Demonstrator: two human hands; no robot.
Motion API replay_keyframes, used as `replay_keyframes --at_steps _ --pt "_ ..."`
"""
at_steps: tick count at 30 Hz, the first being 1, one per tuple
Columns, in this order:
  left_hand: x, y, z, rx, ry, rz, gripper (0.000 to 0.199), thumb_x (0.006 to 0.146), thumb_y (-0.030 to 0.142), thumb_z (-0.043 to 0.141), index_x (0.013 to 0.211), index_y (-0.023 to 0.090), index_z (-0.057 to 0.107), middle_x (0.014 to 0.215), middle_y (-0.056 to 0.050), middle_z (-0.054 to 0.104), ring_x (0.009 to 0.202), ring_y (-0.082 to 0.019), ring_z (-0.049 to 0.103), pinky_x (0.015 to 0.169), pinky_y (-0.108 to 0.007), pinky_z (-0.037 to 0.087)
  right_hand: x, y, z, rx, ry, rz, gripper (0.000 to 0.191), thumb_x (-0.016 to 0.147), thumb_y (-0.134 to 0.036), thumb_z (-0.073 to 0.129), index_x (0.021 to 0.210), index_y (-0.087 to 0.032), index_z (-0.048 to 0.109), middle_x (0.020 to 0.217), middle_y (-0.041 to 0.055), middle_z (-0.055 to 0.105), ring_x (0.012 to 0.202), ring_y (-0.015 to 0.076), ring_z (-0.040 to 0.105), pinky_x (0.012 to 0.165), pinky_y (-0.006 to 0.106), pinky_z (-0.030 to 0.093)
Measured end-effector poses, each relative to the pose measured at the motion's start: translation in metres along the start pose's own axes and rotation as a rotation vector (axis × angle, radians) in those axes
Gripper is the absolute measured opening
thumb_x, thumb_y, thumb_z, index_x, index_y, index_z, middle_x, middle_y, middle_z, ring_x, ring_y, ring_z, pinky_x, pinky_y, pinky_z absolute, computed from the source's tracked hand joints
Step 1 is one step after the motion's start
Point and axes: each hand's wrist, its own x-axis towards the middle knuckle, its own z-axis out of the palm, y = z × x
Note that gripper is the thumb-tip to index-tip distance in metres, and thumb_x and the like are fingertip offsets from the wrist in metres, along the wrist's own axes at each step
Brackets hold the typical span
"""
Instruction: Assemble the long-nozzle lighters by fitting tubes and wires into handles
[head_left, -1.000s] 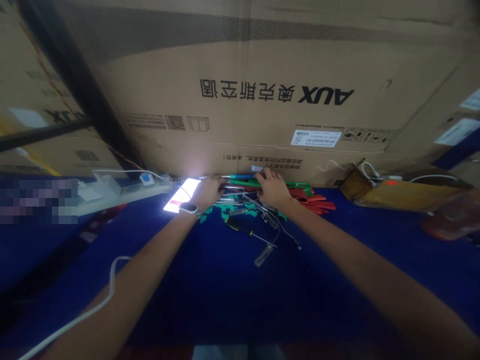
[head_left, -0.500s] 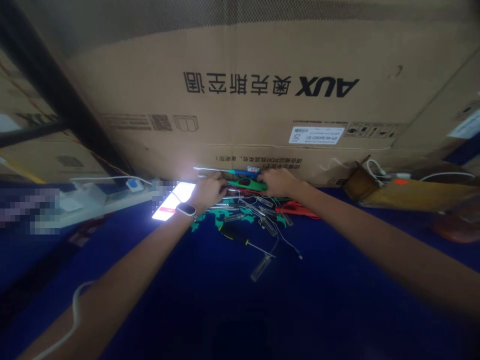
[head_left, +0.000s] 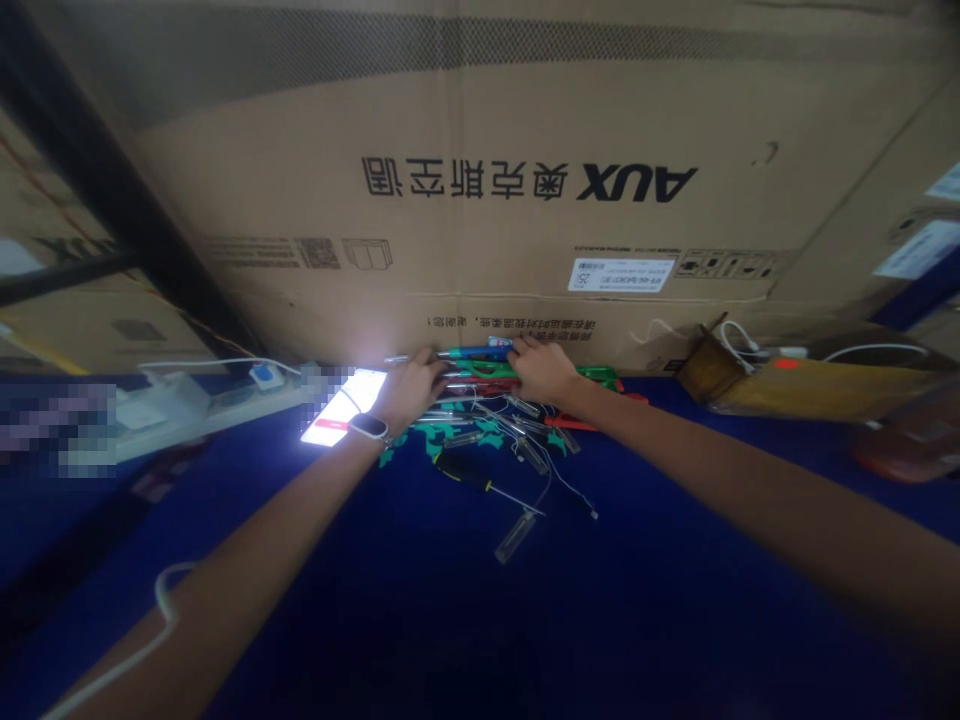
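Observation:
Against the foot of the cardboard box lies a row of long stick lighters with metal tubes, among them a blue stick lighter (head_left: pixel 480 352), a green one (head_left: pixel 484 370) and a red one (head_left: pixel 481 385). My left hand (head_left: pixel 412 388), with a white band at the wrist, has its fingers curled over the metal tube of the blue lighter. The fingers of my right hand (head_left: pixel 546 370) are closed at the blue lighter's handle end and cover part of the green one. Nearer me are teal plastic parts (head_left: pixel 442 437), clear tubes with wires (head_left: pixel 532 455) and a black-and-yellow screwdriver (head_left: pixel 463 472).
A large cardboard box (head_left: pixel 487 110) stands behind the blue table cover (head_left: pixel 480 630). A bright phone (head_left: pixel 337 415) lies beside my left wrist, with a power strip (head_left: pixel 217 405) farther left. At right is a yellowish box (head_left: pixel 810 388) with a white cable (head_left: pixel 739 340).
The blue lighter has lowered slightly, and my right hand has moved a little left and down. More of the green lighter shows right of that hand. The view has shifted slightly.

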Motion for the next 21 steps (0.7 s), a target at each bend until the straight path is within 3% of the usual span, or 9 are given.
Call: replay_keyframes --at_steps 6,10,13,18,21 --pt "0.000 -0.007 0.000 -0.068 -0.034 -0.013 0.016 0.092 0.025 0.057 0.098 0.019 0.071 0.114 -0.009 0.066 0.099 -0.027 0.066 0.084 -0.037 0.051 0.002 0.018 -0.001 0.113 -0.021 -0.060 0.033 0.091 -0.038 0.064 0.115 -0.017 0.071 0.126 0.0156 0.057 0.117 0.0291 0.057 0.101 0.042 0.043" --pt "-0.003 -0.010 -0.001 -0.121 -0.003 -0.021 0.010 0.090 0.021 0.058 0.094 0.018 0.067 0.105 -0.009 0.067 0.092 -0.026 0.066 0.079 -0.036 0.051 0.003 0.025 -0.004 0.135 -0.093 -0.079 0.032 0.094 -0.036 0.060 0.116 -0.016 0.071 0.123 0.0152 0.059 0.110 0.0277 0.062 0.095 0.038 0.047" --pt "-0.005 -0.013 0.001 -0.206 -0.023 0.068 0.013 0.090 0.019 0.055 0.088 0.018 0.068 0.100 -0.008 0.066 0.094 -0.024 0.065 0.085 -0.034 0.050 0.003 0.027 -0.004 0.184 -0.140 -0.080 0.030 0.093 -0.033 0.059 0.115 -0.016 0.070 0.121 0.0144 0.062 0.105 0.0265 0.065 0.089 0.035 0.049" --pt "-0.004 -0.016 0.004 -0.379 -0.124 0.094 0.020 0.088 0.028 0.061 0.105 0.019 0.067 0.101 -0.006 0.069 0.086 -0.020 0.066 0.079 -0.032 0.052 0.005 0.025 0.001 0.348 -0.127 -0.046 0.028 0.089 -0.036 0.065 0.107 -0.015 0.071 0.119 0.0138 0.066 0.107 0.0266 0.064 0.089 0.033 0.048" --pt "-0.002 -0.014 0.005 -0.360 -0.099 0.083 0.027 0.086 0.026 0.063 0.112 0.019 0.064 0.109 -0.007 0.067 0.092 -0.021 0.066 0.084 -0.034 0.051 0.006 0.024 0.003 0.411 -0.136 -0.001 0.022 0.089 -0.028 0.063 0.107 -0.016 0.068 0.105 0.0087 0.073 0.092 0.0213 0.068 0.079 0.028 0.049"
